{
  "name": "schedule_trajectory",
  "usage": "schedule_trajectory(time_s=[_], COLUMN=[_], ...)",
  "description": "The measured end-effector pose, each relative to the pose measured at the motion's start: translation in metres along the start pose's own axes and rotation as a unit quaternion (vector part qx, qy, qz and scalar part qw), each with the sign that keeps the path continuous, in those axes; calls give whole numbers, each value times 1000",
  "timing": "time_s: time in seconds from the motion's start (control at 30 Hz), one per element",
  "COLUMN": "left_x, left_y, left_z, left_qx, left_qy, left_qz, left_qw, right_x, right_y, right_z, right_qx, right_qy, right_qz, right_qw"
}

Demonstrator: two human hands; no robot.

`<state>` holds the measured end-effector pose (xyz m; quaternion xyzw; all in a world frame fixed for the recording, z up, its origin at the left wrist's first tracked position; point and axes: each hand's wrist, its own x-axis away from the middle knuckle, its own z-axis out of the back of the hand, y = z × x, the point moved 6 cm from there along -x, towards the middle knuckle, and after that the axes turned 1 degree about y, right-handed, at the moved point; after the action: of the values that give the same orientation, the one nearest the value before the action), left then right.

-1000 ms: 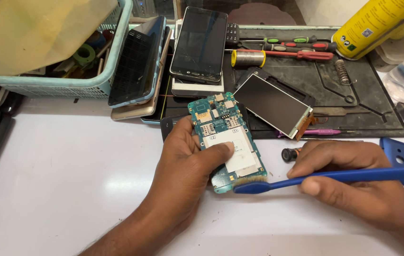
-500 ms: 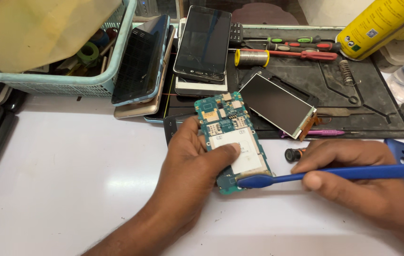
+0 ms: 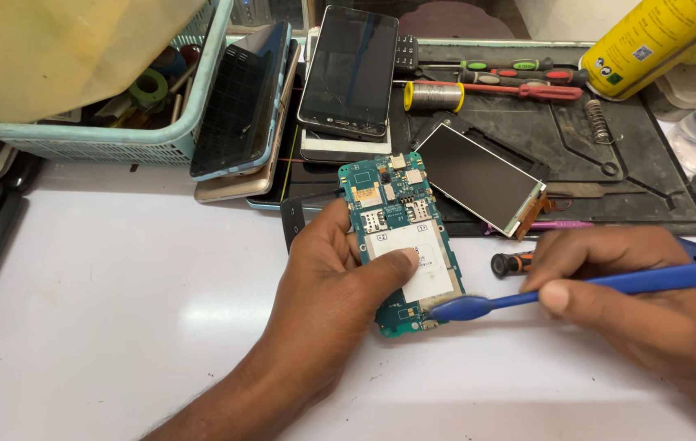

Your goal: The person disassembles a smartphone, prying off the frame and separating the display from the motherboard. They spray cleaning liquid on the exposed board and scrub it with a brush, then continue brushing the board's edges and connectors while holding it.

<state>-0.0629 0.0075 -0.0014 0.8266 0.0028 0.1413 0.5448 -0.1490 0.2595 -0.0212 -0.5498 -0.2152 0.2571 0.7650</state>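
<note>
Bench is crowded: teal mesh basket (image 3: 78, 143) top left with tape rolls and odds inside, a stack of phones (image 3: 242, 102) leaning just beside it, another dark phone (image 3: 348, 69) lying face up next to those. Black work mat (image 3: 633, 163) at the back carries a loose display panel (image 3: 478, 175), solder spool (image 3: 432, 95), screwdrivers (image 3: 519, 82) and a spring (image 3: 597, 121); yellow spray can (image 3: 658, 41) at top right corner. Small black-and-orange bit (image 3: 507, 263) sits just behind the right hand. Left hand (image 3: 327, 294) is clamped on the green circuit board (image 3: 401, 245), thumb pressed across its white shield, board tilted up off the white tabletop (image 3: 119, 327) in front of the mat. Right hand (image 3: 642, 306) pinches the blue toothbrush (image 3: 576, 290), fingers closed round the handle, head touching the board's lower edge.
</note>
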Motion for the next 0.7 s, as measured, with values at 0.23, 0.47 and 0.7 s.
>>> schedule_trajectory(time_s=[0.23,0.47,0.7], left_x=[2,2,1], left_y=[-5,-5,4], left_z=[-3,-4,1], left_qx=[-10,-5,-17], left_qy=[-8,-17,-15], left_qz=[13,10,6], left_qw=[1000,1000,1000], right_x=[-1,-1,1], right_y=[-11,-14,2], right_z=[-24,-15,10], right_qx=[69,58,-38], right_qy=[-49,-59,18], right_qz=[49,52,-31], right_qw=[995,995,999])
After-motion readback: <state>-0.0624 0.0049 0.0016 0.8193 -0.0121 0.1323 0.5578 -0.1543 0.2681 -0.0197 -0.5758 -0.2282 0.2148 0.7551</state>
